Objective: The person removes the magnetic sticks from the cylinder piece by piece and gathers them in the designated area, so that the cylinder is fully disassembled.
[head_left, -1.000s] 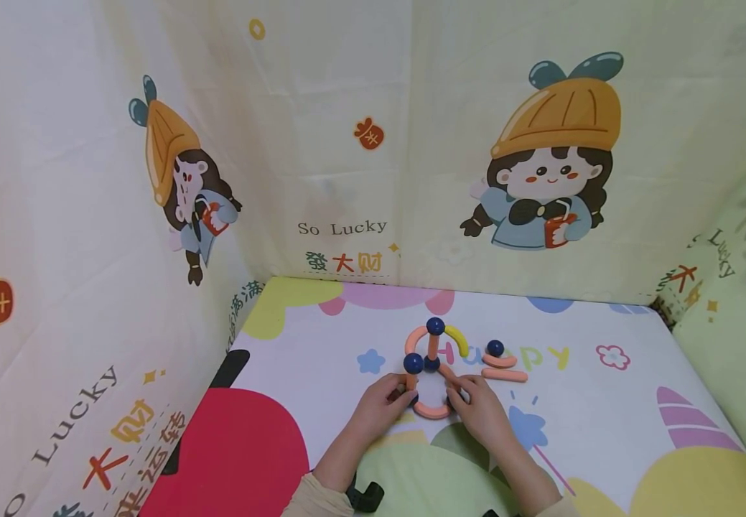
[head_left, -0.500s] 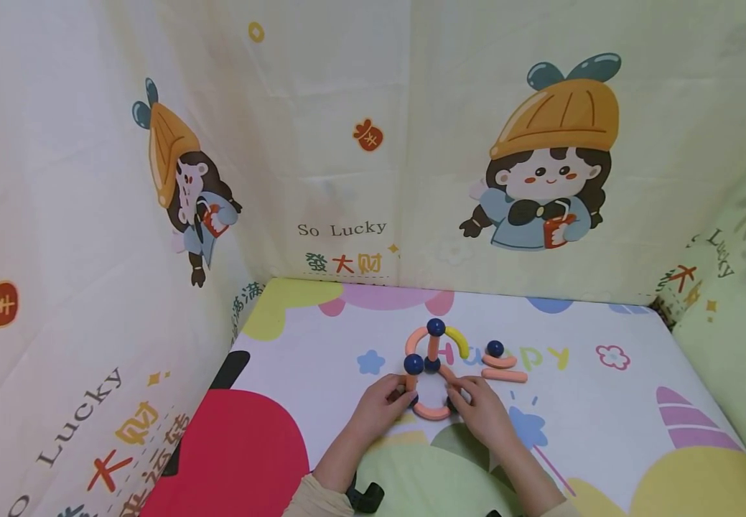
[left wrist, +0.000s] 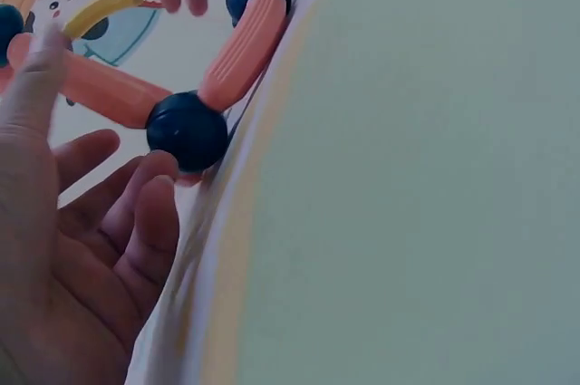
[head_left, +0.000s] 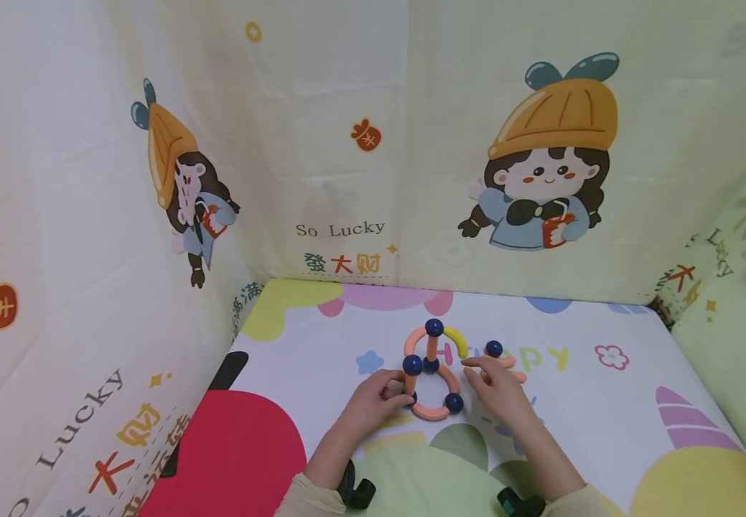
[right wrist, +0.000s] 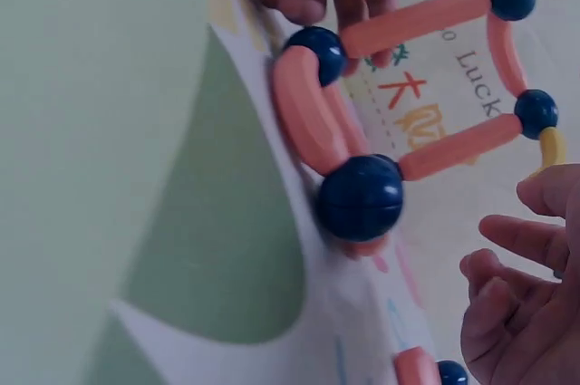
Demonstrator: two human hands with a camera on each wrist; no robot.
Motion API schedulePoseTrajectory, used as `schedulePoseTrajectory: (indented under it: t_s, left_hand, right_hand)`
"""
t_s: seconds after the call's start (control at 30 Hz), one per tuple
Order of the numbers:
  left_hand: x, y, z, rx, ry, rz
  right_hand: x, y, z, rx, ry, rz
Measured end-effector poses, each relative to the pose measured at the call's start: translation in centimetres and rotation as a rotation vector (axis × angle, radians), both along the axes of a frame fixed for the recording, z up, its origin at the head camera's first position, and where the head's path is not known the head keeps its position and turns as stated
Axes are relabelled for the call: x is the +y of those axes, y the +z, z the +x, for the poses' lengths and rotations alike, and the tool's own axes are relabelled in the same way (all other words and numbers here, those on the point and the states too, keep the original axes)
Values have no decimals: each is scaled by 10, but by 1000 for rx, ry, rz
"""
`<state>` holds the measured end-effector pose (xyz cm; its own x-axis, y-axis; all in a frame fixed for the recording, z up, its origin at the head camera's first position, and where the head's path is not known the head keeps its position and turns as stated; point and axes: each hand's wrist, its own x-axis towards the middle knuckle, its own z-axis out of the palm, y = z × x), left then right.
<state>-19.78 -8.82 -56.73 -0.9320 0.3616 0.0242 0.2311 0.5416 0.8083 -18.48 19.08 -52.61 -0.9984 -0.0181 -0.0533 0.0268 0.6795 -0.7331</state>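
Observation:
A frame of magnetic sticks and balls stands on the mat, with a pink ring of curved sticks (head_left: 431,412) at its base and dark blue balls (right wrist: 361,197) at its joints. Two uprights rise from it; a pink arc joins their top balls. My left hand (head_left: 373,395) loosely holds the left upright stick (head_left: 409,384) near its lower ball, thumb in front. From the farther top ball, a yellow curved stick (head_left: 457,340) sticks out to the right, its other end free. My right hand (head_left: 498,388) is beside that end, fingers relaxed, apparently holding nothing.
Right of the frame lie a loose blue ball (head_left: 493,348) and pink sticks (head_left: 520,377), partly hidden by my right hand. A printed mat (head_left: 605,409) covers the table. Printed cloth walls (head_left: 347,179) enclose the back and sides.
My right hand has left the ring's right side and moved up and right to the yellow stick's free end. My left hand stays at the left upright; the frame has hardly moved.

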Motion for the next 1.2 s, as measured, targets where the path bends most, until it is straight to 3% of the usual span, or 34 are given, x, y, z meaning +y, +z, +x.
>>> schedulePoseTrajectory:
  t_s: [0.13,0.3,0.57,0.73,0.9,1.2]
  left_hand:
    - [-10,13,-7,8,37,4]
    - [-12,42,-23,41,67,18]
    - [8,90,-48,47,-65,-66]
    - [20,113,-59,33,-140,-154]
    - [28,121,-71,-2,-187,-210]
    - [45,110,-88,-56,-216,-215]
  right_hand:
    - [5,14,-5,26,27,8]
    - [6,27,-12,73,45,23]
    - [-3,47,-28,116,117,60]
    - [-9,55,-36,144,165,86]
    - [-14,60,-42,94,200,79]
    - [-19,60,-46,96,210,90]
